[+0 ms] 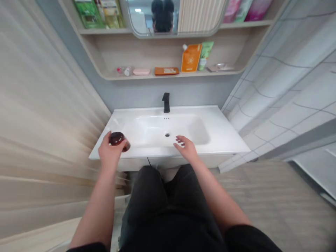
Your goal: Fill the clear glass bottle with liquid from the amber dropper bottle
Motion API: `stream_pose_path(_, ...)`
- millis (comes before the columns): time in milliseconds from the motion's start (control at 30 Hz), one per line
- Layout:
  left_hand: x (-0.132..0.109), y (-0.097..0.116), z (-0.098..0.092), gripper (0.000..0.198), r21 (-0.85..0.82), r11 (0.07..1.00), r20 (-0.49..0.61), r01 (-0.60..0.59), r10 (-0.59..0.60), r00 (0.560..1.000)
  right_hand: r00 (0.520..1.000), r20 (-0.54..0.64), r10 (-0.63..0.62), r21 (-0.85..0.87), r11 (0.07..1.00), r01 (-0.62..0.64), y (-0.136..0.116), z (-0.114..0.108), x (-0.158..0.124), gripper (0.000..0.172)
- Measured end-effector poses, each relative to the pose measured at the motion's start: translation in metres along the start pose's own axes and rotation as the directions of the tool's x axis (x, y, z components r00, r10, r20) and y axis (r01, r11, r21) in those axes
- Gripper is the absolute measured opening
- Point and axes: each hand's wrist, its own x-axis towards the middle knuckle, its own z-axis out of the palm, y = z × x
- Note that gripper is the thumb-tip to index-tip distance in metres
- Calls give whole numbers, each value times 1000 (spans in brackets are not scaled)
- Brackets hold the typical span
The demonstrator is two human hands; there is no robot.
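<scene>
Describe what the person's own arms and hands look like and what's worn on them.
Both forearms are bare from the short black sleeves down. The left hand and right hand are bare too: no gloves, and no watch, bracelet or ring that I can make out.

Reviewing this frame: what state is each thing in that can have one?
left hand: closed around the dark jar
dark jar: held, at the left rim of the sink
right hand: open, empty, over the sink's front edge
faucet: no water seen running
orange pouch: upright, capped
</scene>
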Motion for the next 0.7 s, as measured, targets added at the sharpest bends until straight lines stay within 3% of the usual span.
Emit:
stream_pose_path(67,20,-23,-11,93,76,996,-65,39,-34,997,998,-58,36,-85,996,-41,23,-17,5,41)
stream_pose_path(167,41,-49,-18,92,99,991,-77,91,-84,994,991,-109,73,-183,979,-93,50,-33,6,39)
stream_pose_path(333,53,-61,-21,90,66,993,-59,96,-93,994,986,-119,112,-247,959,-139,68,-42,11,39)
stream_pose_path(433,42,-50,-30,88,112,991,-147,-68,84,986,989,-108,98,-334,934,-129,66,-45,22,33)
stream_pose_path(500,26,-39,-32,72,205,959,-253,-198,247,935,991,-96,94,-403,906,-125,64,-47,29,30)
stream_pose_path(533,17,-33,-29,60,242,938,-256,-247,307,917,991,-84,101,-435,891,-128,63,-47,32,31)
stream_pose_path(567,8,-28,-22,47,256,922,-200,-291,345,917,991,-69,113,-463,876,-132,63,-46,34,31)
stream_pose_path(633,-9,-19,1,27,203,903,70,-379,373,925,989,-37,140,-510,849,-139,63,-44,36,35)
stream_pose_path(700,-22,-14,32,33,106,905,367,-413,350,862,987,-12,162,-543,827,-143,64,-41,35,38)
